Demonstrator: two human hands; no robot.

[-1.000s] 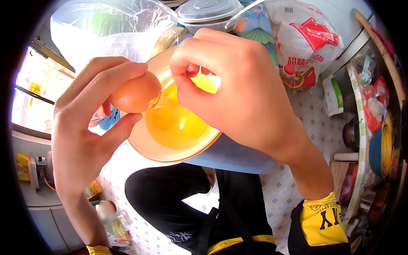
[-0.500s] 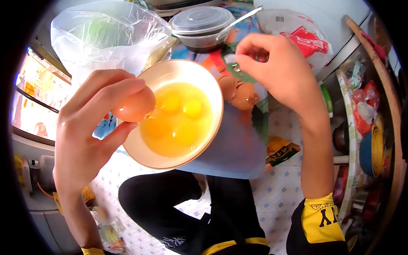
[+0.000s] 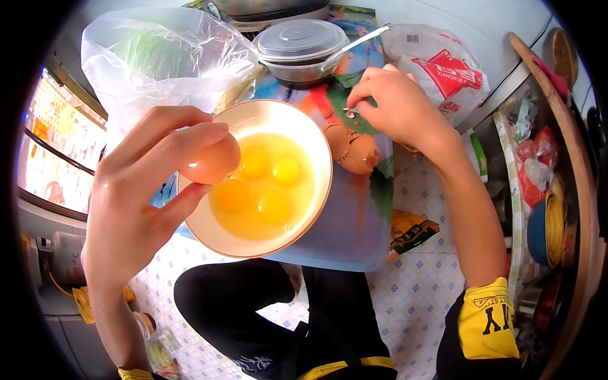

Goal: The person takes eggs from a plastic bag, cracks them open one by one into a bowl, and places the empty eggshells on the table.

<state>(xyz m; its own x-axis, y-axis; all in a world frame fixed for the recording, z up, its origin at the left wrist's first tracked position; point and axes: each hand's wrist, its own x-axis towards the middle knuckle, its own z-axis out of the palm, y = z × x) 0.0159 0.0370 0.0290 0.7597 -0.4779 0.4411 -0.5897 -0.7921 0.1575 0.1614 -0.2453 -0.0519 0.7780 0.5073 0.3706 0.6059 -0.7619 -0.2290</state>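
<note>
My left hand (image 3: 155, 158) grips a brown egg (image 3: 212, 159) above the left rim of a cream bowl (image 3: 315, 136). Inside the bowl lie several yolks (image 3: 276, 204) in clear egg white. Past the bowl's right side, my right hand (image 3: 389, 101) hovers over the table with its fingers curled together; small white shell bits (image 3: 349, 113) show at its fingertips, and whether it still pinches any cannot be made out. Broken brown eggshells (image 3: 361, 154) rest on the table between the bowl and my right hand.
Behind the bowl are a lidded container (image 3: 303, 47) with a metal utensil on it and a plastic bag (image 3: 161, 57). A red-and-white bag (image 3: 446, 76) lies at the back right. The blue table's (image 3: 342, 237) front edge is above my legs. Shelves stand at right.
My right hand has moved from over the bowl to the right, near the shells, and come down slightly. The left hand still holds the egg by the bowl's rim.
</note>
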